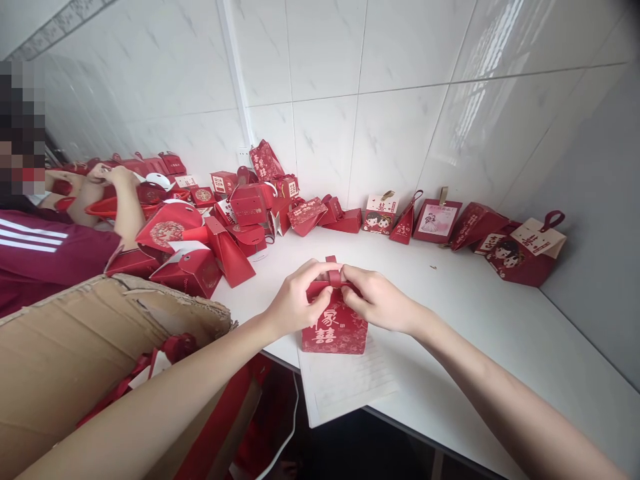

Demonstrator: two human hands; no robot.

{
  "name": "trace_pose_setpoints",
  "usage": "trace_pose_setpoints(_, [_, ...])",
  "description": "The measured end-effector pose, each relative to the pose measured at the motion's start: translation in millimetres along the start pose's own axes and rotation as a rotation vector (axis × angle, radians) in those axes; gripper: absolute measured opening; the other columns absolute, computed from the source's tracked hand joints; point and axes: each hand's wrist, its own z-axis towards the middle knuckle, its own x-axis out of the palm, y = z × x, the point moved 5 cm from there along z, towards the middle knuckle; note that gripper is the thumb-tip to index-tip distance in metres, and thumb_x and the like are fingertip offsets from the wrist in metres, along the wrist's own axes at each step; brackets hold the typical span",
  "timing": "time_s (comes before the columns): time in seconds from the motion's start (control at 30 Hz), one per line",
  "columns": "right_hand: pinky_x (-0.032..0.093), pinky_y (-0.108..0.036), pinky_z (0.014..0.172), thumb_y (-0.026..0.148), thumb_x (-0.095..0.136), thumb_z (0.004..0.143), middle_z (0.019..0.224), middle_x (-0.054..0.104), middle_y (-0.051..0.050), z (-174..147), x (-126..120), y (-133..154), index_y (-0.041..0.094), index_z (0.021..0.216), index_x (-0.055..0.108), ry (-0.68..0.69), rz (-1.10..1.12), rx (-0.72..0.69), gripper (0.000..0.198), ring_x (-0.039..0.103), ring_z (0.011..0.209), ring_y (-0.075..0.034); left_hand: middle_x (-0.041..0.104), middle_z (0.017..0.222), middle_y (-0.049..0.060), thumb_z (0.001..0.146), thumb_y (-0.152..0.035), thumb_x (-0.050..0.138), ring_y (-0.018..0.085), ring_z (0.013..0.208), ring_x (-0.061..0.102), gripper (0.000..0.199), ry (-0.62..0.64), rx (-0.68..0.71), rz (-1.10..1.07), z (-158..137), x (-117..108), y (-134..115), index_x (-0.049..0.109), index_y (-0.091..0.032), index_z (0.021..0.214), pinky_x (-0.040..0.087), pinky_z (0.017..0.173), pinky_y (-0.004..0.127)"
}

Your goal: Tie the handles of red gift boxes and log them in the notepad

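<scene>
In the head view, a red cardboard gift box with pale printed characters (345, 337) stands upright near the front edge of the white table (480, 307), by white sheets of paper (345, 393) that overhang that edge. The left hand (299, 298) and the right hand (379, 298) meet at its top — each with thumb and fingers closed in a pinch on the upper rim, one to either side of a dark red strap (333, 277) that rises at the middle. What matters most here is that the box hangs directly below both grips, its top ridge running from hand to hand, with the strap between them; neither hand is clearly nearer the box, though the left forefinger reaches closest to the strap. The box's depth is hidden. Along the table's back edge, toward the right corner, stands a cream-and-red box with cartoon figures (379, 222), among others; a heap of red boxes (215, 227) covers the left end — beyond a brown cardboard carton (65, 333) and beside a co-worker's maroon sleeve (75, 247).
</scene>
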Motion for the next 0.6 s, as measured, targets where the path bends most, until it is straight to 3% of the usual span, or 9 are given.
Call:
trace_pose_setpoints(0.37, [0.036, -0.025, 0.057, 0.012, 0.036, 0.079, 0.070, 0.050, 0.001, 0, -1, 2, 0.018, 0.082, 0.042, 0.010, 0.025, -0.010, 0.008, 0.043, 0.058, -0.012, 0.057, 0.091, 0.003, 0.077, -0.003, 0.047, 0.013, 0.084, 0.057, 0.038, 0.000, -0.008, -0.006, -2, 0, -1, 0.050, -0.020, 0.111, 0.049, 0.079, 0.029])
trace_pose_setpoints(0.43, [0.036, -0.025, 0.056, 0.016, 0.038, 0.082, 0.069, 0.049, 0.001, 0, 0, 2, 0.018, 0.079, 0.040, 0.013, 0.037, 0.018, 0.004, 0.043, 0.058, -0.012, 0.056, 0.091, 0.003, 0.077, -0.004, 0.047, 0.014, 0.085, 0.057, 0.043, -0.013, -0.014, -0.018, -3, 1, 2, 0.045, -0.020, 0.116, 0.048, 0.080, 0.030])
trace_pose_setpoints(0.6, [0.033, -0.025, 0.054, 0.028, 0.037, 0.090, 0.065, 0.045, 0.003, 0, 1, 1, 0.020, 0.074, 0.035, -0.053, 0.079, 0.096, 0.018, 0.039, 0.054, -0.011, 0.051, 0.095, 0.004, 0.075, -0.005, 0.049, 0.014, 0.084, 0.057, 0.055, -0.072, -0.070, -0.127, -7, 4, 11, 0.027, -0.022, 0.123, 0.048, 0.078, 0.032])
